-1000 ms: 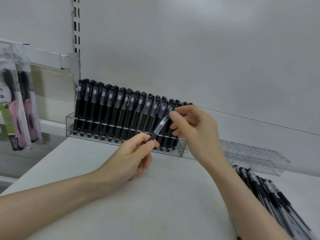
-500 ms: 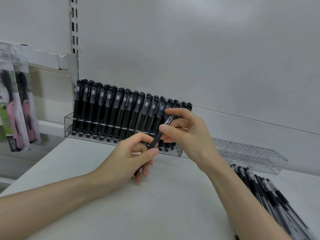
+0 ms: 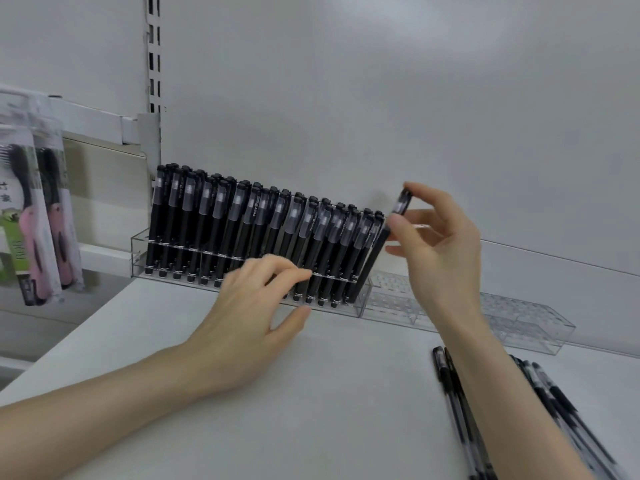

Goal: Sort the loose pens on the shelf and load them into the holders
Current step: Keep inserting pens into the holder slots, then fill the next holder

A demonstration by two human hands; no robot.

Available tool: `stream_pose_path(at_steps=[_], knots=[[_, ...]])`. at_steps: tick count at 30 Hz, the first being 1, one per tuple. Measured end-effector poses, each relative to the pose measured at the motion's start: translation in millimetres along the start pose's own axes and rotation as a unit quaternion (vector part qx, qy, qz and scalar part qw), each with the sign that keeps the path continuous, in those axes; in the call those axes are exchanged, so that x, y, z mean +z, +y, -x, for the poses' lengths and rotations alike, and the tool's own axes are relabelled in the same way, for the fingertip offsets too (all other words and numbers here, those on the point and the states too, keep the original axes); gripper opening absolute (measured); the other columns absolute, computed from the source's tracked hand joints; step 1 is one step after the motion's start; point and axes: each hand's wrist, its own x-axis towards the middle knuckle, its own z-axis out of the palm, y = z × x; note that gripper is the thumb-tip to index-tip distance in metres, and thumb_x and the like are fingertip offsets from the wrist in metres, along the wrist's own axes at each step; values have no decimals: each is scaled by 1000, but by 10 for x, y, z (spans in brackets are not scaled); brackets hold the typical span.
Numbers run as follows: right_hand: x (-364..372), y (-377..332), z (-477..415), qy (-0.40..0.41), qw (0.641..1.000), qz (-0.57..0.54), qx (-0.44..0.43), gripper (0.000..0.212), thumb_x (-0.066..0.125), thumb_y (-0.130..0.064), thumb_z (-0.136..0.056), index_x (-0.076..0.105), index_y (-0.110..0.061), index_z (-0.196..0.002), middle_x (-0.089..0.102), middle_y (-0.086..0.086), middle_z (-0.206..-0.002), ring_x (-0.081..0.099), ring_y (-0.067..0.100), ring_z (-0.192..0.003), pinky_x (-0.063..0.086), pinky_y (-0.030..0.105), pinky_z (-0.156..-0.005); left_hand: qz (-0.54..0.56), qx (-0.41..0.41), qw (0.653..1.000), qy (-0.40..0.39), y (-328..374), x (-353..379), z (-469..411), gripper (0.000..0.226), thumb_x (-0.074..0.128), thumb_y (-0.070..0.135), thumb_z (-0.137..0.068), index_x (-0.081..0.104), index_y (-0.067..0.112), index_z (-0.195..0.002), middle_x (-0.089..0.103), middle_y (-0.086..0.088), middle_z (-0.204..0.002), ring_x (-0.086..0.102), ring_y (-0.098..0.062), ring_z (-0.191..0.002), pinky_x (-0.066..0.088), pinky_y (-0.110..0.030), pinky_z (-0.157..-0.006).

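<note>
Pinches a black pen (image 3: pixel 375 258) near its cap in the right grip (image 3: pixel 440 251), tilted, lower end down in the 3 o'clock end of the full holder (image 3: pixel 136 244). Rests the left grip (image 3: pixel 249 317), fingers loose and holding nothing, at the front of that holder, toward 9 o'clock of the pen. Has loose pens (image 3: pixel 453 386) lying on the shelf (image 3: pixel 311 393) at 5 o'clock, a clear holder (image 3: pixel 526 322) just beside the full one.
</note>
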Motion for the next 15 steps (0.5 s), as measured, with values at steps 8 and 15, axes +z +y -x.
stream_pose_path(at_steps=[8,15], knots=[[-16,92,-14,74,995,51,-52,34,62,-8,-90,57,-33,-112,64,-9,-87,66,17,-83,56,41,-78,-146,14,989,1,-169,113,27,54,39,42,-81,57,14,-124,52,-9,-119,34,-19,-115,14,-37,-104],[43,131,-1,70,993,58,-77,32,62,-8,-90,58,-26,-116,64,-10,-87,66,18,-80,54,24,-73,-149,0,989,11,-192,130,5,60,36,44,-81,53,15,-130,48,-9,-121,32,-21,-119,24,-47,-106]])
